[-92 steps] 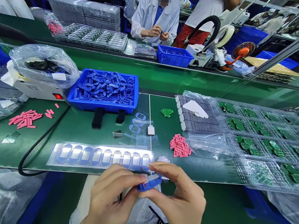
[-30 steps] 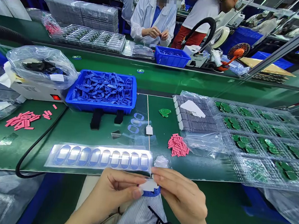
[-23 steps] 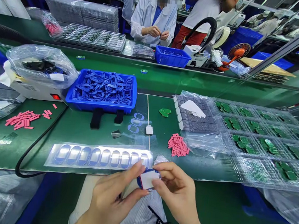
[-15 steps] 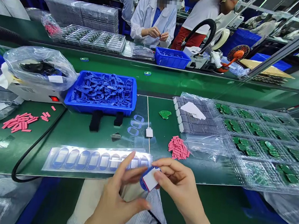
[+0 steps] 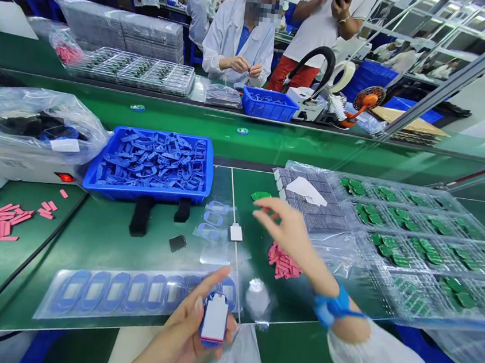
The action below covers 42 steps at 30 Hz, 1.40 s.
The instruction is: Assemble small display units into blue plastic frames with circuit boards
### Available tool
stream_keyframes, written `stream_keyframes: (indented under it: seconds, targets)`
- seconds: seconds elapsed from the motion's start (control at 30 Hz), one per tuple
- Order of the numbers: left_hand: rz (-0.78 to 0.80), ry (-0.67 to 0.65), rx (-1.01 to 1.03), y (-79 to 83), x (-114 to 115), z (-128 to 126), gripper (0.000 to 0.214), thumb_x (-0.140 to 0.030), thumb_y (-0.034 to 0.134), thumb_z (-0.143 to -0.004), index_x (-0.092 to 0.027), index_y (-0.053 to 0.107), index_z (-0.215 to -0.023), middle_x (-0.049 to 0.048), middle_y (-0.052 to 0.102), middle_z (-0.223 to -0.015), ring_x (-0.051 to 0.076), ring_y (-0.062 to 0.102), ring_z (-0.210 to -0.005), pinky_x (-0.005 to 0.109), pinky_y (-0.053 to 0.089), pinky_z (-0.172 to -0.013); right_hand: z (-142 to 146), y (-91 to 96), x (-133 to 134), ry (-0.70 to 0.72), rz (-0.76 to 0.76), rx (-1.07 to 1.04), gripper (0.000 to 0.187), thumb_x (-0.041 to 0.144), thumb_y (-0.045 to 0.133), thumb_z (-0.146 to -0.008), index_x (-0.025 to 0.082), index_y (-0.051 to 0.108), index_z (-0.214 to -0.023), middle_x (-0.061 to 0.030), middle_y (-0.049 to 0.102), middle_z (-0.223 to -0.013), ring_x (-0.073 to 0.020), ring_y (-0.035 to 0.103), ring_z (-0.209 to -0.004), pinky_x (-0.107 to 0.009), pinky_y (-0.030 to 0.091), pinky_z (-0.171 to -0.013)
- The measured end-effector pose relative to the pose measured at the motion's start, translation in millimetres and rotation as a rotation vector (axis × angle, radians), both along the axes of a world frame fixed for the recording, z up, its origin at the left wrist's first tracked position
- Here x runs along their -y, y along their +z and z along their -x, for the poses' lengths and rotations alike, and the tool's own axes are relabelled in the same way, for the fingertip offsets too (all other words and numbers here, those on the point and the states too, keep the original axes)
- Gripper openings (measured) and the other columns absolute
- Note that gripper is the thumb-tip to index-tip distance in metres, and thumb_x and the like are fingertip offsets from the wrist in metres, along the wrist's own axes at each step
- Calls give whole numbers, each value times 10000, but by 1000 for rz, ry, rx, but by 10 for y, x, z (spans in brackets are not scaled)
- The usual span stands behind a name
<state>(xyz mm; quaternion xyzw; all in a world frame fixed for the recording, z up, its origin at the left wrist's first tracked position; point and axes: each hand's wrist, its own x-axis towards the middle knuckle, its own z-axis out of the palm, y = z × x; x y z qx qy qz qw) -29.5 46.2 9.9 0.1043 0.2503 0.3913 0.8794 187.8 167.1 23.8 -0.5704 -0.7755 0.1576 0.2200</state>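
Note:
My left hand (image 5: 185, 331), at the bench's front edge, holds a small blue plastic casing (image 5: 203, 342). A white rectangular piece (image 5: 215, 317) with a pink strip at its lower end lies in the casing. My right hand (image 5: 283, 229) is stretched over the bench, its fingers apart and nothing seen in them. Just beyond its fingertips are green circuit boards (image 5: 260, 195), partly hidden by the hand. Below my right wrist is a pile of pink strips (image 5: 281, 263). A sheet of clear oval stickers (image 5: 126, 293) lies beside my left hand.
A blue bin (image 5: 88, 180) of blue casings stands at the back left, near a bagged machine (image 5: 19, 164) and a black cable (image 5: 39, 255). To the right are a grey stack of white-topped pieces (image 5: 330, 214) and clear trays (image 5: 373, 259) with green boards. A co-worker (image 5: 240, 37) sits opposite.
My right hand has let go of the casing and moved up and away to the green boards. The casing is now in my left hand, turned upright. The view has shifted slightly.

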Motion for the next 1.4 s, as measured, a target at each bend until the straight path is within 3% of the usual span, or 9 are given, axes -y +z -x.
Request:
stream_keyframes:
  seconds: [0.17, 0.33, 0.5, 0.63, 0.77, 0.87, 1.03, 1.2, 1.4]
  targets:
    - [39, -19, -31, 20, -14, 64, 517, -468, 747, -685, -243, 672, -1145, 22, 728, -754, 93, 626, -646, 165, 489, -550, -420, -363, -650, -68, -34, 290, 206, 221, 580, -899, 142, 605, -1088, -85, 631, -1129, -206, 621, -1007, -431, 511, -879]
    - [83, -25, -52, 41, 10, 91, 417, -447, 795, -626, -152, 754, -917, 33, 746, -764, 92, 636, -661, 162, 491, -587, -500, -381, -709, -49, -55, 474, 184, 258, 556, -918, 140, 603, -1052, -45, 652, -989, -159, 646, -846, -357, 547, -757]
    - [45, 106, -118, -9, 11, 150, 372, -472, 772, -648, -213, 760, -914, 40, 767, -973, 153, 677, -890, 200, 524, -759, -405, -34, -384, -2, -208, 500, 306, 63, 411, -907, 104, 568, -1166, -122, 675, -1047, -231, 648, -939, -371, 538, -762]
    - [-59, 175, -226, -29, -39, 158, 452, -532, 711, -694, -239, 731, -1037, 42, 590, -1345, 263, 498, -1256, 306, 445, -998, -64, 357, 165, 323, -274, 503, 370, 18, 371, -873, 189, 622, -1085, -58, 683, -1043, -184, 641, -923, -262, 532, -663]
    - [-108, 110, -246, 22, -31, 66, 409, -490, 721, -707, -226, 741, -1018, 85, 625, -1299, 308, 486, -1262, 405, 369, -1065, 319, 592, 598, 655, -447, 560, 306, 36, 353, -881, 102, 652, -880, -111, 663, -829, -200, 607, -681, -287, 499, -502]
    - [-67, 115, -169, 70, 41, -15, 332, -447, 744, -701, -233, 761, -954, 81, 740, -1080, 290, 582, -1154, 417, 379, -1049, 464, 589, 719, 656, -447, 514, 308, 34, 347, -891, 96, 642, -824, -105, 641, -764, -195, 588, -649, -293, 507, -501]
    - [-34, 151, -49, 92, 166, -83, 276, -413, 735, -727, -217, 764, -919, 42, 768, -940, 176, 674, -925, 271, 476, -905, 506, 382, 836, 566, -501, 207, 283, 45, 362, -918, 9, 552, -1125, -149, 682, -954, -213, 623, -838, -327, 571, -674]
    - [-36, 164, -34, 100, 210, -111, 298, -411, 713, -752, -196, 757, -954, 50, 760, -927, 140, 653, -874, 215, 480, -831, 470, 230, 1020, 424, -298, -131, 320, 16, 405, -893, 101, 544, -1169, -92, 690, -1034, -169, 627, -1005, -287, 564, -834]
    - [-12, 184, -90, 117, 243, -132, 312, -429, 754, -701, -197, 769, -907, 27, 752, -825, 120, 628, -798, 190, 459, -764, 350, 263, 1086, 392, -335, -43, 296, 99, 507, -910, 104, 541, -1204, -119, 682, -1123, -180, 627, -1088, -309, 547, -940]
